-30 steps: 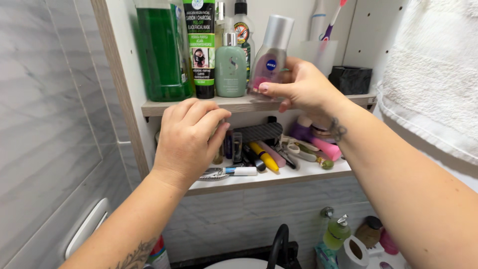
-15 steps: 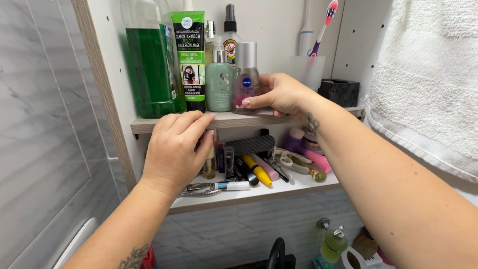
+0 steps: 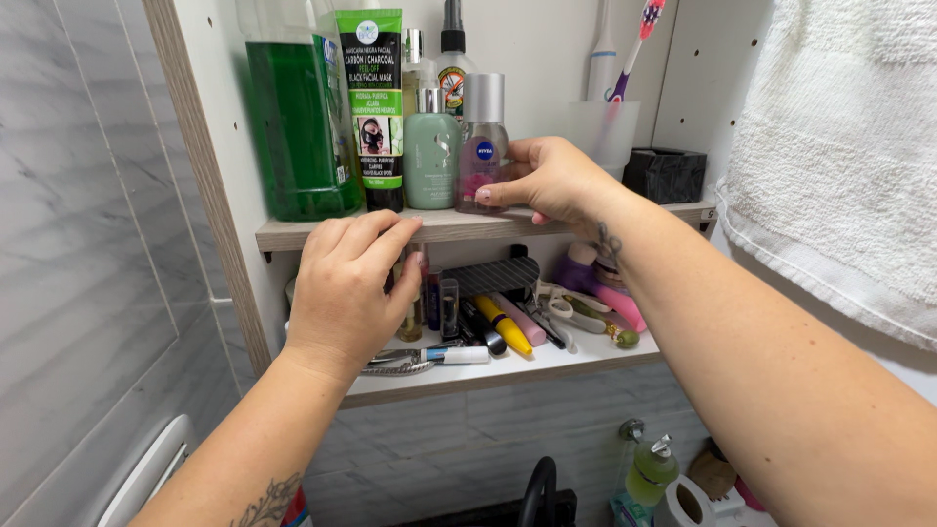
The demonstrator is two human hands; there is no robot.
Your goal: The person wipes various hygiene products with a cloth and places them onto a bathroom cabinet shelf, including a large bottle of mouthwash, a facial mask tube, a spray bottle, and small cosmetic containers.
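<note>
Pink-tinted clear bottle (image 3: 482, 156) with a tall silver cap stands upright on the upper shelf (image 3: 293, 234), in the row just right of the pale green pump bottle (image 3: 430, 156); the right hand (image 3: 551, 181) curls around its right side, thumb across the lower front and fingers behind, which keeps it steady on the narrow board. Largest in that row is the big green liquid bottle (image 3: 298, 127) at the far left, pushed against the cabinet wall. Next to it stands a green tube (image 3: 371, 107), cap down, with a black band and a small picture of a face. A white towel (image 3: 839, 156) hangs at the right. The left hand (image 3: 346, 288) is loosely closed, holding nothing that I can see, its fingertips hooked over the front edge of the upper shelf. Behind that hand, the lower shelf (image 3: 547, 366) holds small loose items: a yellow tube (image 3: 503, 325), scissors (image 3: 561, 312) and a white pen-like stick (image 3: 454, 356).
</note>
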